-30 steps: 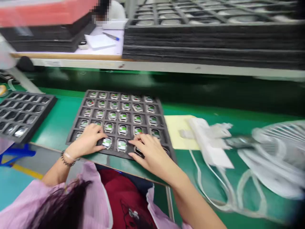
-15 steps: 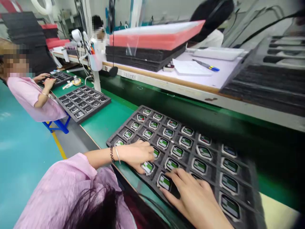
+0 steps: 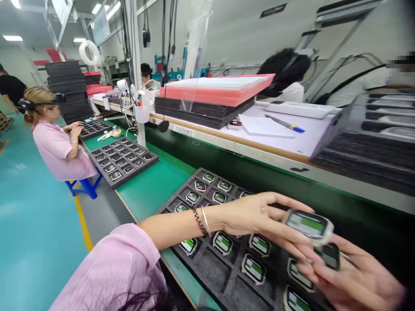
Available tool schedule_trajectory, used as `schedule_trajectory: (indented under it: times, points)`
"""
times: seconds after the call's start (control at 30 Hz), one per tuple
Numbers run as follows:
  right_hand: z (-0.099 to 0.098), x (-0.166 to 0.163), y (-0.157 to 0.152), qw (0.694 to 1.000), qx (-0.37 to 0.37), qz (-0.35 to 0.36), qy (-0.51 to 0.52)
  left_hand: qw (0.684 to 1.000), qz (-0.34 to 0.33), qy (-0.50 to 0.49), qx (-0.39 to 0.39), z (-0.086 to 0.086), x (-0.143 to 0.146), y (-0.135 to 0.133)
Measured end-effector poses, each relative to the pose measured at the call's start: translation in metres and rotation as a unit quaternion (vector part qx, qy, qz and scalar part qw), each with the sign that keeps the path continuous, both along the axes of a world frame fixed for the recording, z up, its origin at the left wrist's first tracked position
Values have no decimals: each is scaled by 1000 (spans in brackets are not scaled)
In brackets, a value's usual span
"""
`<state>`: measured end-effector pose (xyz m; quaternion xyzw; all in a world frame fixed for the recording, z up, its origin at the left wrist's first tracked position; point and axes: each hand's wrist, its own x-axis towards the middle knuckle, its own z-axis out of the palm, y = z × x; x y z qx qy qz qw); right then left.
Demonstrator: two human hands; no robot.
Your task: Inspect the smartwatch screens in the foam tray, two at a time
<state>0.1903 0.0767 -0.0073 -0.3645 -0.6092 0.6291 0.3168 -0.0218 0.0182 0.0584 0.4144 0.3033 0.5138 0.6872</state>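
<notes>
My left hand (image 3: 249, 214) reaches across the tray, fingers closed around a smartwatch (image 3: 306, 225) with a pale case and a green-and-white lit screen. Just below and to the right, my right hand (image 3: 356, 274) grips a second smartwatch (image 3: 330, 255), seen partly behind the fingers. The two hands meet or nearly meet over the right part of a black foam tray (image 3: 210, 270). Rows of strapless watches, such as a watch (image 3: 253, 268) near the front, lie screen-up in its compartments. My left forearm hides the tray's middle.
Further left on the green bench lies another foam tray (image 3: 152, 159) of watches. A co-worker in pink (image 3: 53, 144) sits beyond it. Above the bench, a shelf carries red foam sheets (image 3: 214, 96), a blue-and-yellow pen (image 3: 287, 124) and stacked black trays (image 3: 366, 151).
Both hands have risen from the tray and moved right, each now holding a smartwatch. Bare compartments show near the tray's front. The view has tilted up.
</notes>
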Motion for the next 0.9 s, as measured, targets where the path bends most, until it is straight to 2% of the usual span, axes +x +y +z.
schedule_trajectory:
  times: [0.03, 0.13, 0.23, 0.3, 0.4, 0.67, 0.9]
  points:
    - [4, -4, 0, 1000, -19, -20, 15, 1000, 22, 3, -13, -2, 1, 3]
    - [15, -13, -7, 996, -58, -10, 60, 995, 93, 26, -40, -12, 4, 2]
    - [16, -17, -11, 989, -81, -28, 123, 990, 129, 50, -22, -20, 3, -1]
    - [12, -18, -11, 979, -107, -54, 163, 989, 129, 76, -10, -24, 2, 0]
    - [8, -17, -12, 973, -94, -84, 193, 986, 122, 113, 9, -27, 2, 1]
    - [-1, -23, -17, 975, -48, -104, 191, 978, 122, 168, 27, -35, 9, 1]
    - [-2, -23, -16, 969, -73, -116, 208, 975, 132, 178, -15, -35, 11, 0]
